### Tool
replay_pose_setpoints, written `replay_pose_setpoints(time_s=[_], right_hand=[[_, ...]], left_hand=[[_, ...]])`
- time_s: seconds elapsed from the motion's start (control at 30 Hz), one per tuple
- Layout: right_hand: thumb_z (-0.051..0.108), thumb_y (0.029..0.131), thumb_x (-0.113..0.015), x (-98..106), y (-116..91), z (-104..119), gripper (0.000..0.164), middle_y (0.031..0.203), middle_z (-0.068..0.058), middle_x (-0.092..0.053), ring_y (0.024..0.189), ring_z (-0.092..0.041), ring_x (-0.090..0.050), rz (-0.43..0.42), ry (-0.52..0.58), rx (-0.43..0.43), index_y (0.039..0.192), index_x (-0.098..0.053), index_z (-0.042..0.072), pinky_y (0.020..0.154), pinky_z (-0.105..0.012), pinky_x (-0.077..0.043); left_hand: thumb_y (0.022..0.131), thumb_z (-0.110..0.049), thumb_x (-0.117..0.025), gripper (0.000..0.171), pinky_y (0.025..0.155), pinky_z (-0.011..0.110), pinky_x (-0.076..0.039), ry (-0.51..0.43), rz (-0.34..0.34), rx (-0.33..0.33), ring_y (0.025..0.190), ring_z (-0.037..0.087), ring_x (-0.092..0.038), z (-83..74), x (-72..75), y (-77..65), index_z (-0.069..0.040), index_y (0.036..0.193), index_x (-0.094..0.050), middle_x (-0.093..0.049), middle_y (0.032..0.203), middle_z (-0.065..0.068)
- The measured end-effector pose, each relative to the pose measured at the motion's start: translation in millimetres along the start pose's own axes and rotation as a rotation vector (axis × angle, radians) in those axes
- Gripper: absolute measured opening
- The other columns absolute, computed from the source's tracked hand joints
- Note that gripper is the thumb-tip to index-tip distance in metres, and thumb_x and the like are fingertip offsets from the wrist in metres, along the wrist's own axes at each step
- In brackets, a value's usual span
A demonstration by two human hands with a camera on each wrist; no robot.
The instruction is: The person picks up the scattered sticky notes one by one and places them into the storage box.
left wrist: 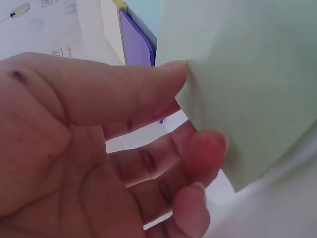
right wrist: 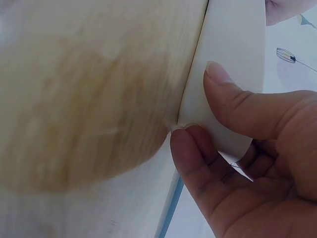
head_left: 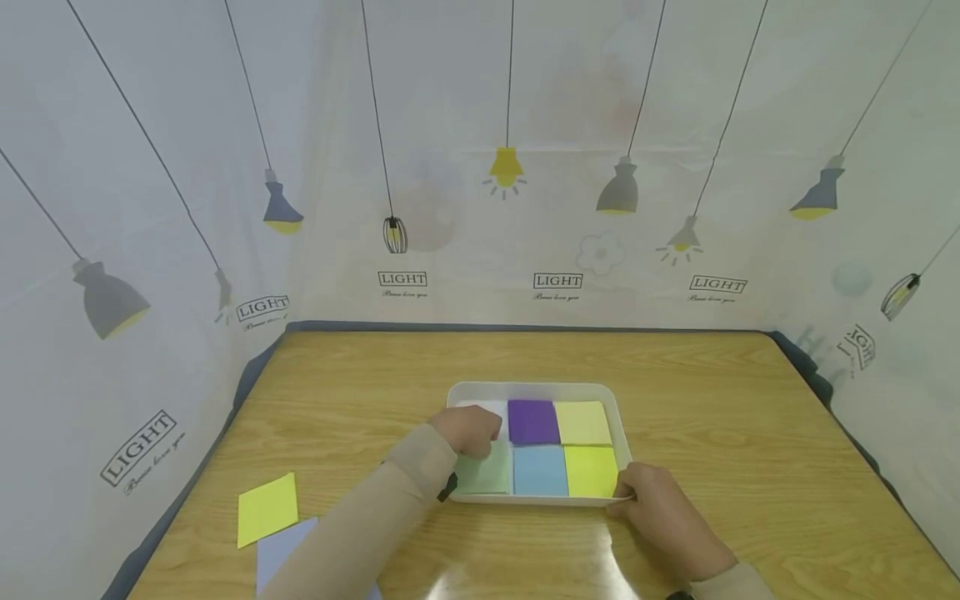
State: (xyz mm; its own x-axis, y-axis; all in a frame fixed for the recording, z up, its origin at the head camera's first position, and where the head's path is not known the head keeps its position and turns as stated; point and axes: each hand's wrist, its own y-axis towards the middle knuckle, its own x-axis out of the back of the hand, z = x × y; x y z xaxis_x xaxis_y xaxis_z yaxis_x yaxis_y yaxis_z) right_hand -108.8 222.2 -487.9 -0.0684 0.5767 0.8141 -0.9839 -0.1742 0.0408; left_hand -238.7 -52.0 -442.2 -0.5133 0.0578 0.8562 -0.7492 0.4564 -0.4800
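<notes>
A white rectangular tray (head_left: 532, 389) holds square paper stacks in two rows. At the back are white paper (head_left: 483, 406), purple paper (head_left: 533, 422) and pale yellow paper (head_left: 583, 423). In front lie green paper (head_left: 483, 477), blue paper (head_left: 540, 472) and bright yellow paper (head_left: 591, 472). My left hand (head_left: 465, 429) reaches over the tray's left side and pinches the edge of the green paper, thumb on its face in the left wrist view. At the near right corner, my right hand (head_left: 663, 512) grips the tray, its thumb against the outer wall and fingertips at the bottom edge.
Left of the tray, a yellow square sheet (head_left: 267, 509) and a bluish-grey sheet (head_left: 281, 550) lie on the wooden table (head_left: 360, 367); my left sleeve covers part of the latter. Light curtains (head_left: 465, 100) printed with lamps surround the table on the far side and both flanks.
</notes>
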Motion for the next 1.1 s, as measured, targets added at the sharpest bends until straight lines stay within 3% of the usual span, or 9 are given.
replay_pose_setpoints(time_s=[0.3, 0.47, 0.63, 1.1], right_hand=[[0.007, 0.076, -0.084, -1, 0, 0, 0.023, 0.069, 0.005, -0.058, 0.065, -0.005, -0.048, 0.003, -0.002, 0.002, 0.068, -0.064, 0.012, 0.059, -0.02, -0.045], [0.007, 0.077, -0.084, 0, -1, -1, 0.021, 0.07, 0.005, -0.057, 0.066, -0.005, -0.049, 0.009, -0.001, -0.005, 0.069, -0.064, 0.011, 0.059, -0.02, -0.046], [0.007, 0.077, -0.083, -1, 0, -1, 0.019, 0.072, 0.004, -0.058, 0.066, -0.005, -0.049, 0.015, 0.01, 0.005, 0.071, -0.066, 0.01, 0.059, -0.02, -0.046], [0.007, 0.075, -0.085, -1, 0, 2, 0.024, 0.071, 0.005, -0.057, 0.066, -0.006, -0.048, 0.001, -0.016, -0.016, 0.069, -0.063, 0.012, 0.06, -0.021, -0.045]], left_hand=[[0.092, -0.015, -0.064, 0.008, 0.068, 0.029, -0.044, -0.008, -0.068, -0.019, 0.08, 0.013, -0.052, 7.4, -1.4, -1.3, -0.015, 0.1, -0.061, -0.062, 0.092, -0.002], [0.093, -0.017, -0.064, 0.006, 0.073, 0.032, -0.047, 0.0, -0.146, -0.04, 0.084, 0.013, -0.052, 15.1, -2.4, -2.0, -0.014, 0.099, -0.062, -0.061, 0.096, -0.001], [0.097, -0.022, -0.064, 0.008, 0.073, 0.034, -0.05, -0.012, -0.21, -0.013, 0.085, 0.014, -0.053, 25.0, -4.2, -4.3, -0.015, 0.1, -0.062, -0.059, 0.099, 0.001], [0.098, -0.02, -0.066, 0.007, 0.068, 0.033, -0.049, -0.12, -0.299, 0.009, 0.079, 0.015, -0.054, 43.0, -3.9, -31.5, -0.014, 0.096, -0.062, -0.06, 0.092, 0.0]])
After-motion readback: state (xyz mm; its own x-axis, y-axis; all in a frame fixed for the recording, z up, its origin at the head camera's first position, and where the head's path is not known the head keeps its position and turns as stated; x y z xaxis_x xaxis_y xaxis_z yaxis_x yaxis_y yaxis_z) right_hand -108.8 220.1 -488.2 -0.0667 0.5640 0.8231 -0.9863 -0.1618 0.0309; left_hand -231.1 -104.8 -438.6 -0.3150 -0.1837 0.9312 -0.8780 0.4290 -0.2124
